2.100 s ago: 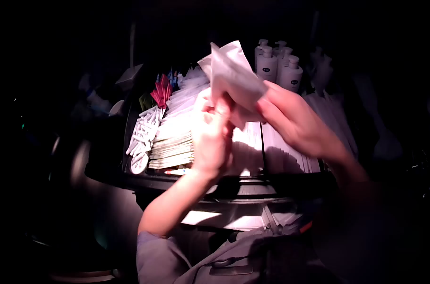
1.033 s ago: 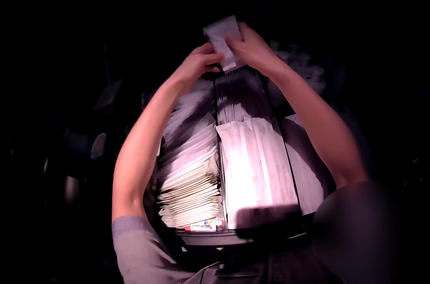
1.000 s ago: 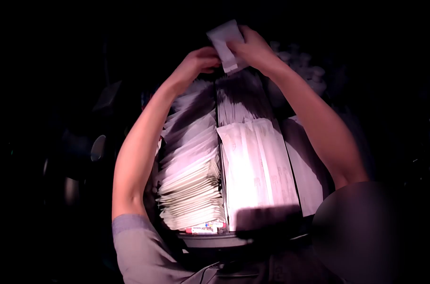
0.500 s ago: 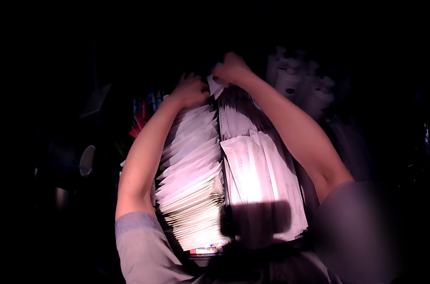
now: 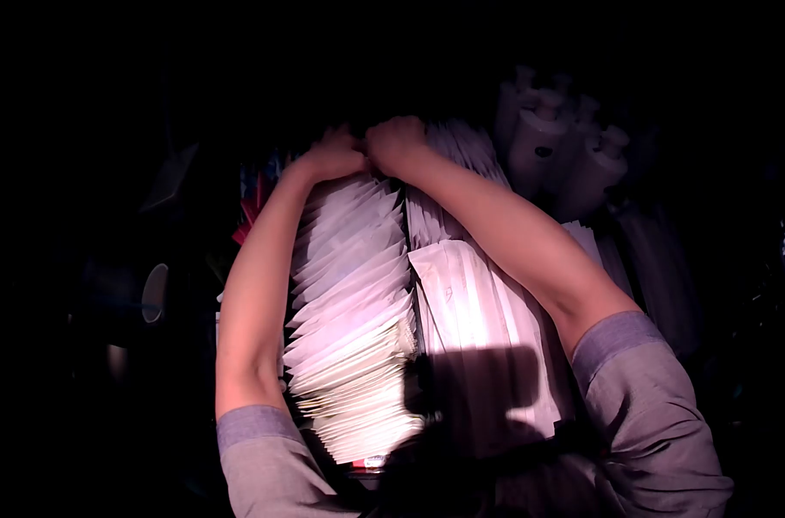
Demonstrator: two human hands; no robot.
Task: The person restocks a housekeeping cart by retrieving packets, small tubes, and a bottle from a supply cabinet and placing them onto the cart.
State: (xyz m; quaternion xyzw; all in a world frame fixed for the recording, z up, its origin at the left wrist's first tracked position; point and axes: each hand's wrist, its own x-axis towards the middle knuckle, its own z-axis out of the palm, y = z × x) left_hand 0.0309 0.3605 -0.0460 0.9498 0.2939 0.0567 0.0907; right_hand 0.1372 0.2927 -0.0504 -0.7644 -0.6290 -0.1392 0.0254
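My left hand rests at the far end of a long row of thin white packets, its fingers partly apart and dim. Close beside it, my right hand is closed over the same far end; what it grips, if anything, is hidden. The row's near part has yellowish packets. Right of a dark divider lie larger white packets, with more thin packets behind them, partly under my right forearm.
White pump bottles stand at the back right. Red items show left of my left forearm. A pale round object is farther left. A small red and white item lies at the near edge. The surroundings are very dark.
Both hands have come down from above onto the far end of the left row, my right hand moving leftward. The white packet that my right hand held is no longer visible.
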